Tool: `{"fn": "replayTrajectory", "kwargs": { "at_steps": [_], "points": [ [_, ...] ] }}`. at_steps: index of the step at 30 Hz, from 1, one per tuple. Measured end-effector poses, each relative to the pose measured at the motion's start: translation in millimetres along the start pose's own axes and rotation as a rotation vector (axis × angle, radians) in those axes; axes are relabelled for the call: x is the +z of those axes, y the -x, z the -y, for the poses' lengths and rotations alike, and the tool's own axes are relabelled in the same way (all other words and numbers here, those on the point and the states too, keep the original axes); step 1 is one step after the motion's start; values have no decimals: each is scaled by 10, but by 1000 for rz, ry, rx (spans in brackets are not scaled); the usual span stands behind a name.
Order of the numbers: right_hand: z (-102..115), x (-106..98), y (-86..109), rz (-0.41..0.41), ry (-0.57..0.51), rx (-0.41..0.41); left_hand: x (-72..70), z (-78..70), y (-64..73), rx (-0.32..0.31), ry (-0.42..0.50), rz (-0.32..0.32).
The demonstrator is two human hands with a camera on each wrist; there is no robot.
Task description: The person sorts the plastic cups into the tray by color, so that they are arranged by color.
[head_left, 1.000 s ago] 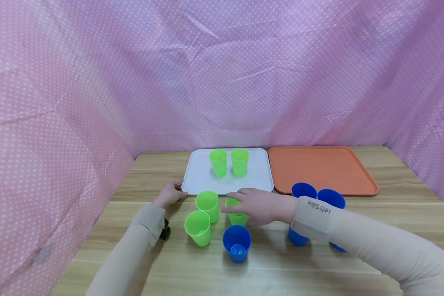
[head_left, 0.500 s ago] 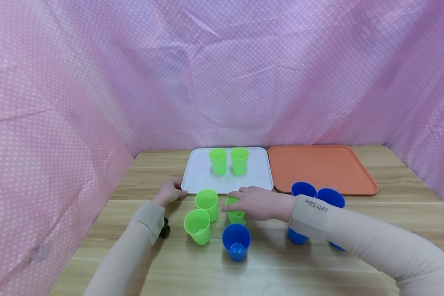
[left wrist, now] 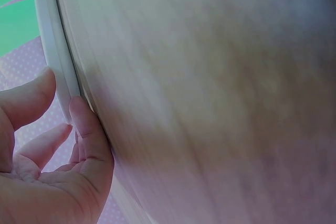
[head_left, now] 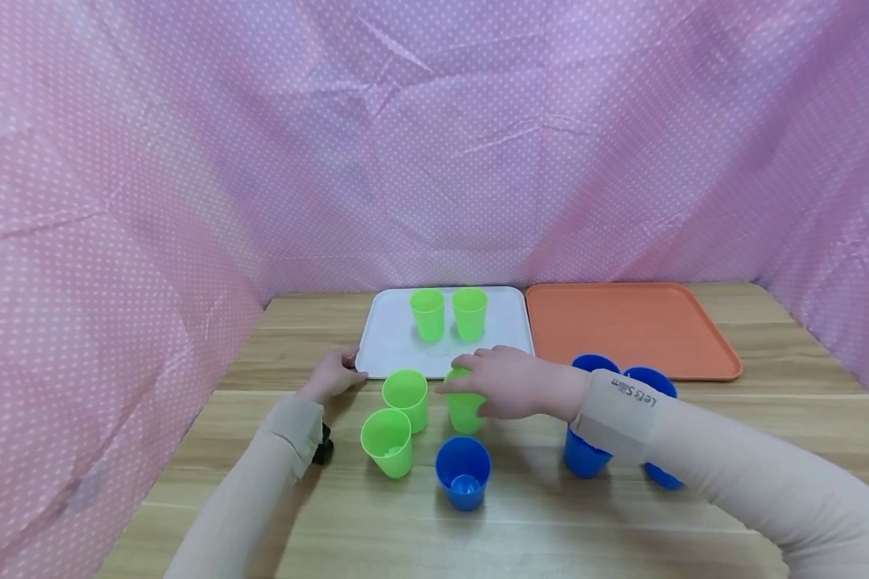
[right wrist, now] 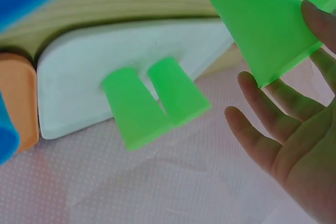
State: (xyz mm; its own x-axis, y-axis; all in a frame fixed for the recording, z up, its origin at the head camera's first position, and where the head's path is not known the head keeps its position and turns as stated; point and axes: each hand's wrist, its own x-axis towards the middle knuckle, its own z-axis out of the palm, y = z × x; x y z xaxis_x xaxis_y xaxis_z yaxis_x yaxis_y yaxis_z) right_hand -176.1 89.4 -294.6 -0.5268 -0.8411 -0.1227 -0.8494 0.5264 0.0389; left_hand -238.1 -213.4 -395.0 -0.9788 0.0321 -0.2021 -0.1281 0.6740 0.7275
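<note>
Five green cups and at least three blue cups are counted (some blue is hidden by the right sleeve). One green cup, between eight and nine o'clock from the right hand, is pinched by it. The white tray, at twelve o'clock, is pinched at its corner by the left hand. Six o'clock is occupied by a blue cup.

lime-green cups glowed against a white tray, an orange tray and deep blue cups. pink cloth, shading into lilac, carried rows of small white polka dots. the tabletop showed pale brown wood with darker streaks of grain, though blur in the left wrist view left its pattern hard to make out. the sleeves were cream, the right one marked with dark lettering near the cuff.
</note>
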Motion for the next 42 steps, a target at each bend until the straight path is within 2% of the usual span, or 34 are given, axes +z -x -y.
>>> {"fn": "replayTrajectory", "kwargs": {
  "at_steps": [8,12,18,25,32,42],
  "points": [
    [-199,-220,49,-107,-45,81,-16,6,6,38,-7,-6],
    [-388,-315,88,-136,-57,214,-17,-9,15,41,-4,-3],
    [-716,-392,86,-97,-167,461,-9,-2,12,21,-7,-3],
    [-1054,-340,2,-69,-284,631,-5,16,-14,9,28,5],
    [-1244,-154,-147,-60,-289,681,-23,5,-18,14,16,5],
    [-1269,58,-306,-34,-293,684,-28,-5,-25,23,17,-17]
  ]
}}
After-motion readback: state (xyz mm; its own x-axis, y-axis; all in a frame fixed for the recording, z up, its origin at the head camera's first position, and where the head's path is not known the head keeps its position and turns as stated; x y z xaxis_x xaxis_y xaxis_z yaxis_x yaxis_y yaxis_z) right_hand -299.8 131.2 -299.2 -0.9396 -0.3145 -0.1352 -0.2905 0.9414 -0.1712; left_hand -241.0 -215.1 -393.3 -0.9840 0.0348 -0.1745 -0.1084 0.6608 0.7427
